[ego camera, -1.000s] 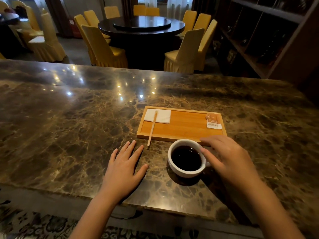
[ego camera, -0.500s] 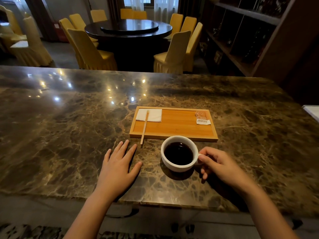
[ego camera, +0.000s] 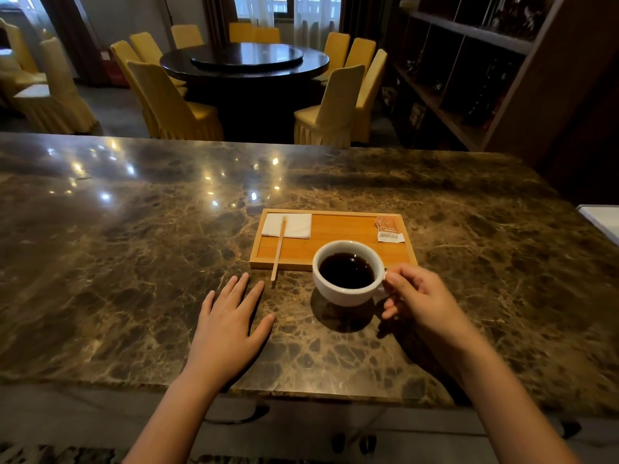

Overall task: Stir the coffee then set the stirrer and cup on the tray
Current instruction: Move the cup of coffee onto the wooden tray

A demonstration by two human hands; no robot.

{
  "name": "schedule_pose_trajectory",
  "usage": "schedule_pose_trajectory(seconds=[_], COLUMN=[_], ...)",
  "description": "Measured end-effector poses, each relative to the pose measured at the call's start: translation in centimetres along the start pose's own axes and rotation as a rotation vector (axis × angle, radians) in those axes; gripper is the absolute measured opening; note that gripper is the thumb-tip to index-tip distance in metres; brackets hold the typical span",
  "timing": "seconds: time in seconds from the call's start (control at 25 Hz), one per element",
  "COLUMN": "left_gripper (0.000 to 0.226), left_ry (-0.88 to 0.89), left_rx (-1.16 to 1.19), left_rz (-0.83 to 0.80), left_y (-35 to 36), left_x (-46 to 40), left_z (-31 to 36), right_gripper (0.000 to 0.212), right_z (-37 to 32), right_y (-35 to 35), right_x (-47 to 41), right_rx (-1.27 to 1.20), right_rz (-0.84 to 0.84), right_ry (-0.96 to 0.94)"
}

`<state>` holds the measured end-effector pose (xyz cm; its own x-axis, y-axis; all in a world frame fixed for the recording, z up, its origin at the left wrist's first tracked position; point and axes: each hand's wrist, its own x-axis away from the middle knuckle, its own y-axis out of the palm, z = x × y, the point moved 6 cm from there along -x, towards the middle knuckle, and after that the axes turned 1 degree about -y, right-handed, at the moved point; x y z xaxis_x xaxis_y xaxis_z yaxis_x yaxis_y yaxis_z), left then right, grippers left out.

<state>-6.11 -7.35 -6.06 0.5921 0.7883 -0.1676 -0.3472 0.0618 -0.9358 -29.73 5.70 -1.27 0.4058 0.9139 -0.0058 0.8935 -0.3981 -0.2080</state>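
A white cup [ego camera: 338, 293] of black coffee hangs a little above the marble counter, over the near edge of the wooden tray [ego camera: 341, 232]. My right hand [ego camera: 422, 303] pinches its handle from the right. The wooden stirrer [ego camera: 278, 250] lies slanted, its far end on a white napkin [ego camera: 294, 226] in the tray's left corner and its near end sticking out over the tray's front rim. My left hand [ego camera: 231, 326] rests flat on the counter, fingers spread, just left of the stirrer's tip and not touching it.
An orange sugar sachet [ego camera: 388, 228] lies in the tray's right corner. The marble counter [ego camera: 134, 262] stretches wide to the left. A white object [ego camera: 603, 219] shows at the right edge. Beyond are yellow chairs [ego camera: 167, 102], a round table and dark shelves.
My right hand closed on the cup's handle and lifted the cup off the counter, moving it toward the tray. My left hand stayed flat in place.
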Motion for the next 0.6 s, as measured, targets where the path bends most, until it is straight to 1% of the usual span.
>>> schedule_pose_trajectory(seconds=[0.32, 0.6], left_gripper=[0.072, 0.072], left_ry=[-0.002, -0.002], left_rx=[0.013, 0.006], left_rz=[0.003, 0.006], left_y=[-0.1, -0.1], left_x=[0.1, 0.1], left_z=[0.1, 0.0], right_gripper=[0.020, 0.022], right_z=[-1.2, 0.0], right_y=[-0.9, -1.2], right_x=[-4.2, -6.1], right_rx=[0.034, 0.029], right_rz=[0.151, 0.225], right_ry=[-0.057, -0.018])
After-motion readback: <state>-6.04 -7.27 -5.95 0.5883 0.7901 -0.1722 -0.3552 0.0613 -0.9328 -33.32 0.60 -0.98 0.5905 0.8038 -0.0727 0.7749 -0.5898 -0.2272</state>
